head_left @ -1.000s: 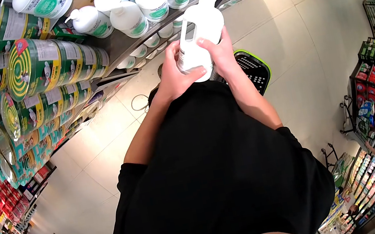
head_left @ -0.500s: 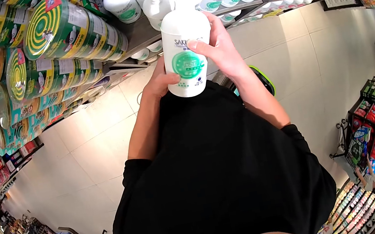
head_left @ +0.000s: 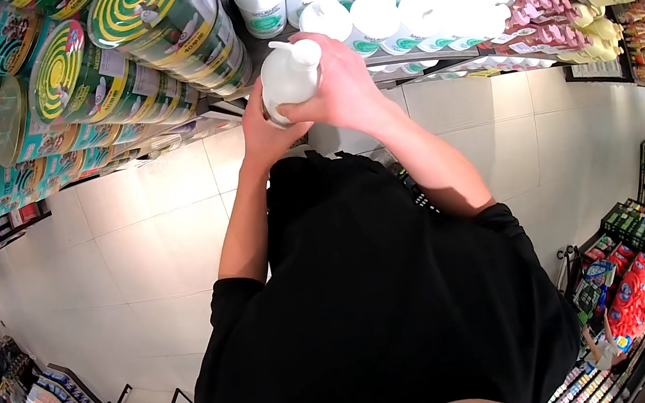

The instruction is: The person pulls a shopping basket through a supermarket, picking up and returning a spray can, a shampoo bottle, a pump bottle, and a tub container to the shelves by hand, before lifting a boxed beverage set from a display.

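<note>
A white pump bottle (head_left: pixel 285 77) is held between both hands, its pump head uppermost and its front label out of sight. My left hand (head_left: pixel 265 132) wraps the bottle's left and lower side, with part of the fingers hidden. Around the right side closes my right hand (head_left: pixel 341 86), its thumb across the lower part. Just beyond the hands, rows of similar white pump bottles (head_left: pixel 370 19) with green labels stand on the shelf.
Green-and-yellow round packs (head_left: pixel 142 9) are stacked at the upper left, above teal ones (head_left: pixel 9 41). Pink bottles (head_left: pixel 539 8) line the shelf's right end. Pale floor tiles (head_left: pixel 150 249) surround me. Red packages (head_left: pixel 634 293) sit on a rack at the lower right.
The bottle has turned so its label no longer faces the camera, and its pump head now shows. Both hands still hold it. The view has swung, shifting the shelf.
</note>
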### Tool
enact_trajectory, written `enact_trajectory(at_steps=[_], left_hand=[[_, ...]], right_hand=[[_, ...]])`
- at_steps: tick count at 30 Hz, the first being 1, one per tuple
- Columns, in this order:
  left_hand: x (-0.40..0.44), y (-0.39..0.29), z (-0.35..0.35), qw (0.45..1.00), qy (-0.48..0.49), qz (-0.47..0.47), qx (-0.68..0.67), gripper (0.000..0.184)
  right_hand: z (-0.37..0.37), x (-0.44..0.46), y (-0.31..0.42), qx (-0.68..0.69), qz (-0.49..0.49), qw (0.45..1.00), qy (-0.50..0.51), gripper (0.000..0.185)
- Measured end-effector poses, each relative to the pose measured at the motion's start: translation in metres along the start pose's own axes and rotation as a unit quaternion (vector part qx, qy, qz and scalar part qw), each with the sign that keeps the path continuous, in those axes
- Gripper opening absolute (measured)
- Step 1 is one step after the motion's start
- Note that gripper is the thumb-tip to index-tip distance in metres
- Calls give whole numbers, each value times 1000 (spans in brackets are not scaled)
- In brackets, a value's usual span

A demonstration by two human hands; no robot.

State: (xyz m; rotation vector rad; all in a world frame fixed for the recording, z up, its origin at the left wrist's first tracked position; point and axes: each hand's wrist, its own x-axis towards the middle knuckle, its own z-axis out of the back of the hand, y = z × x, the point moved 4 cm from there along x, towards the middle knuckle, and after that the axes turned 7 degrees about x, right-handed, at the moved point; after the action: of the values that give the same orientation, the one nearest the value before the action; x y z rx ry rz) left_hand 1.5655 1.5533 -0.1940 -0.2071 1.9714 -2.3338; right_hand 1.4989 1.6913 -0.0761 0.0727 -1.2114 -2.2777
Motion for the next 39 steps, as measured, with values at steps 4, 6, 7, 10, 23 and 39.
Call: enact_trajectory(at_steps=[4, 6, 7, 10, 23, 39], left_hand=[[26, 28, -7, 986, -120, -81, 84, 75], [38, 39, -10, 980, -159, -67, 100, 69], [42, 45, -12, 977, -178, -59, 107, 67], [51, 69, -19, 963, -237, -2, 130, 63], [75, 99, -42, 946, -277, 4, 166, 81], [-14, 160, -49, 939, 39, 171, 295, 64]], right_hand=[[-39, 15, -24, -26, 35, 999, -16, 76], [-52, 26, -41, -23, 48, 999, -9, 76], [-57, 30, -50, -18, 61, 998, -4, 76], [-72, 41, -71, 0, 71, 997, 13, 75], [-12, -72, -132, 105, -151, 978, -99, 59], [-62, -613, -290, 97, -693, 605, -380, 59]])
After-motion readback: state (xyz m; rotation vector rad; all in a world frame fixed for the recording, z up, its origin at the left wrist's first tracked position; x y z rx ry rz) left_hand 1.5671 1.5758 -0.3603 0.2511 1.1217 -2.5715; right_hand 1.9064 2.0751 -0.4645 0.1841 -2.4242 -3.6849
